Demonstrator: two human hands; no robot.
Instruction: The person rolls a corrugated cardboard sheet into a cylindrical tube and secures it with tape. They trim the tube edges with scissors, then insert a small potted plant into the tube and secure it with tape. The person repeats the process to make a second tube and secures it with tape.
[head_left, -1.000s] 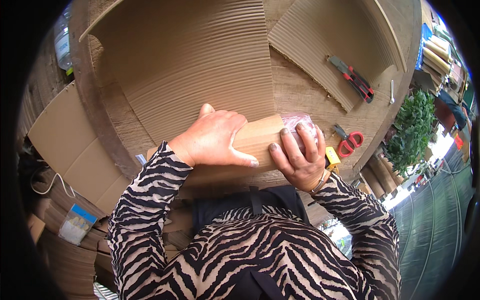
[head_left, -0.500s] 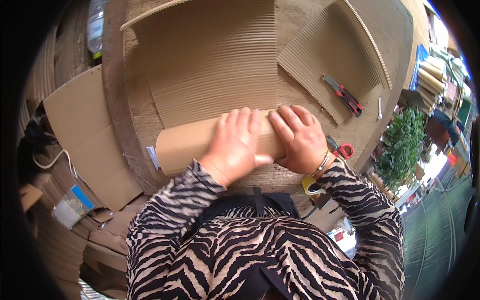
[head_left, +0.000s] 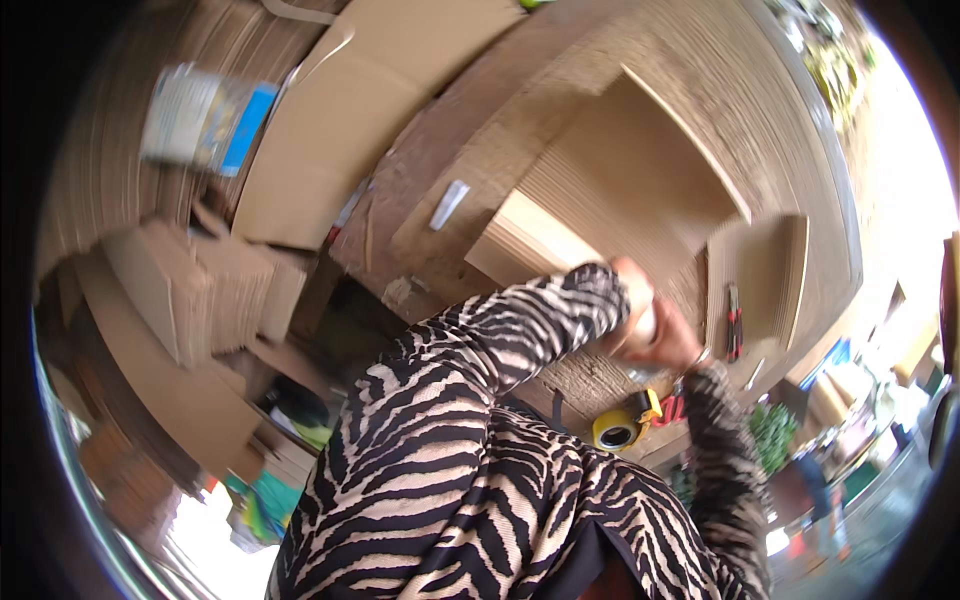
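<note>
My left hand (head_left: 628,294) and my right hand (head_left: 671,336) are close together at the near right part of a corrugated cardboard sheet (head_left: 640,170). Motion smears the fingers of both. A small pale patch shows between them, too blurred to name. Just left of my left hand, the near part of the sheet is bright and ridged; my left sleeve covers some of it. A smaller corrugated piece (head_left: 775,265) lies to the right, with a red and black box cutter (head_left: 735,325) on it.
Red-handled scissors (head_left: 673,407) and a yellow tape roll (head_left: 613,431) lie near my right forearm. A white strip (head_left: 450,204) is on the wooden table (head_left: 420,180). Stacked cardboard (head_left: 200,290) and a bag with a blue band (head_left: 205,120) are at left.
The view has swung, so the table appears tilted and shifted right. My hands have left their spread grip on the cardboard roll and come together at its right side.
</note>
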